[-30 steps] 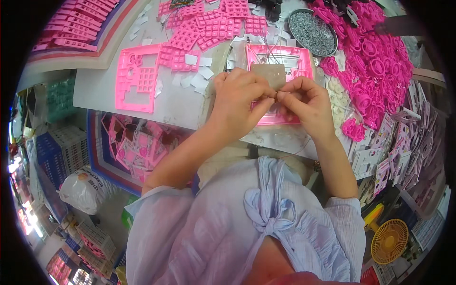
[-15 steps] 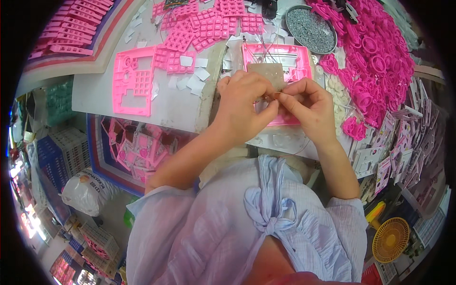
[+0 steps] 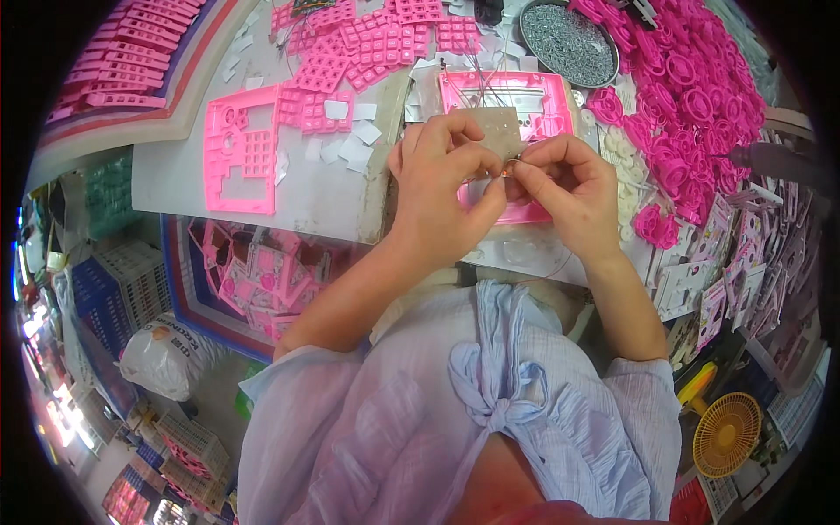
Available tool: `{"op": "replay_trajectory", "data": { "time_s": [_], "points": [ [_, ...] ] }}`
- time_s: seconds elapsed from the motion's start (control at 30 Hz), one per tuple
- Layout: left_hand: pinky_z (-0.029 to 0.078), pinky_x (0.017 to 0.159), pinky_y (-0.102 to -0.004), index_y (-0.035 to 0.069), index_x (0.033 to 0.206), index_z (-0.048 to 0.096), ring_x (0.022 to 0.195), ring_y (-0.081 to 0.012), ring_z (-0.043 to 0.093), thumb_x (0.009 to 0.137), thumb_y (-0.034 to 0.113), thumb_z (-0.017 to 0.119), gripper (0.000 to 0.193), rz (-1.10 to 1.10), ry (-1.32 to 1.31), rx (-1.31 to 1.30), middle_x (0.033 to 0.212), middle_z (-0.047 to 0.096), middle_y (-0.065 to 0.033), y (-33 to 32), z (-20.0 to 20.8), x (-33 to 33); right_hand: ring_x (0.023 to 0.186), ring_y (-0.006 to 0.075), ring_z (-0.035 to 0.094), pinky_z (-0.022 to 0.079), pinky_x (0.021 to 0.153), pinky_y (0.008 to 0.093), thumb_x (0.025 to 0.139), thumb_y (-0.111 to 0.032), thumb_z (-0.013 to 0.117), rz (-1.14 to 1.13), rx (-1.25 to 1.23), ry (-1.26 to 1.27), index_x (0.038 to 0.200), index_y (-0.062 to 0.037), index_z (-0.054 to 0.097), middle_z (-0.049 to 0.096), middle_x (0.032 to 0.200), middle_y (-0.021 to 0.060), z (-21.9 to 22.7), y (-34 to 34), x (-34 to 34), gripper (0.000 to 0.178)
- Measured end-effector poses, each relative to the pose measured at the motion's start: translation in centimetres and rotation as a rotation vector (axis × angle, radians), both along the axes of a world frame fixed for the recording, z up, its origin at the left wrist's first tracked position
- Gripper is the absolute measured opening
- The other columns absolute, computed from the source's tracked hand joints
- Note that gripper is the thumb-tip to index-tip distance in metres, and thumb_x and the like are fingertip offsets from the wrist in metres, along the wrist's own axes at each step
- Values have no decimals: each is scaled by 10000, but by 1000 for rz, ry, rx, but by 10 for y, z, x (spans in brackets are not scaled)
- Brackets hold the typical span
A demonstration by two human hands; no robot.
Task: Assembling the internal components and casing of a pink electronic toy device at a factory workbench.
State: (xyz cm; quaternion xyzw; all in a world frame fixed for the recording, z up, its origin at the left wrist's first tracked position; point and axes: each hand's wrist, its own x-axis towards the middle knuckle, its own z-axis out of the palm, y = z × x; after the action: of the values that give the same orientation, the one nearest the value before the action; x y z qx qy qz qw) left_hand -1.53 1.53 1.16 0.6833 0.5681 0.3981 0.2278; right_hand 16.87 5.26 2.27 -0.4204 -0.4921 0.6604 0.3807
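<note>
My left hand (image 3: pixel 446 179) and my right hand (image 3: pixel 576 191) meet over a pink plastic housing (image 3: pixel 558 103), fingertips pinched together on a thin wire (image 3: pixel 508 166) with an orange glint. The small end of it is mostly covered by my fingers. Just behind the fingertips, a tan board (image 3: pixel 492 129) lies over the housing, partly hidden by my left hand. Several thin dark wires rise beyond the board. A fine reddish wire hangs below my right wrist.
On the left lie a pink front panel (image 3: pixel 269 188), pink button grids (image 3: pixel 385 44) and white paper pieces (image 3: pixel 357 150). A round tray of screws (image 3: pixel 570 48) stands behind, beside heaped pink rings (image 3: pixel 691 79). A dark shape (image 3: pixel 770 162) enters at the right.
My hands stay together, with only slight finger shifts on the wire. The view has moved a little. A dark, blurred shape has appeared at the right edge.
</note>
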Motion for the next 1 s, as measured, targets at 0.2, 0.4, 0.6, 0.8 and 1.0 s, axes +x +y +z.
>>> {"op": "replay_trajectory", "data": {
  "time_s": [0.2,0.4,0.6,0.8,1.0],
  "points": [
    [439,808,-337,66,891,714,931,-222,535,729,41,747,167,-33,-196,-52,1042,557,-72,-1,-8,-1,767,117,662,537,630,240,899,-8,701,-9,256,-271,985,-3,655,684,910,75,4,-2,-6,98],
    [436,807,-331,60,889,715,915,-205,537,769,37,742,125,-20,-189,-25,950,548,-66,-3,-9,-3,768,142,662,530,609,259,873,18,693,5,872,-545,997,-24,682,680,981,96,8,-5,-6,132],
    [457,674,-297,37,926,697,752,-167,580,828,43,703,99,-54,-149,-86,798,613,-52,0,5,-9,820,216,699,564,663,318,825,40,721,-5,532,-342,1003,-22,682,689,1020,113,-2,-15,-7,192],
    [501,624,-235,-47,1049,641,697,-114,647,913,42,627,163,-154,-663,-829,827,688,-63,23,25,-33,823,282,697,570,666,340,806,11,748,176,1019,-475,963,-7,674,683,996,123,1,-7,-4,175],
    [508,615,-266,-25,1071,651,700,-111,639,877,21,653,199,-284,-278,-577,830,685,-53,28,23,-34,829,244,656,541,601,329,761,-61,753,243,1177,-618,922,-43,683,665,986,68,-3,-3,-4,177]
  ]
}}
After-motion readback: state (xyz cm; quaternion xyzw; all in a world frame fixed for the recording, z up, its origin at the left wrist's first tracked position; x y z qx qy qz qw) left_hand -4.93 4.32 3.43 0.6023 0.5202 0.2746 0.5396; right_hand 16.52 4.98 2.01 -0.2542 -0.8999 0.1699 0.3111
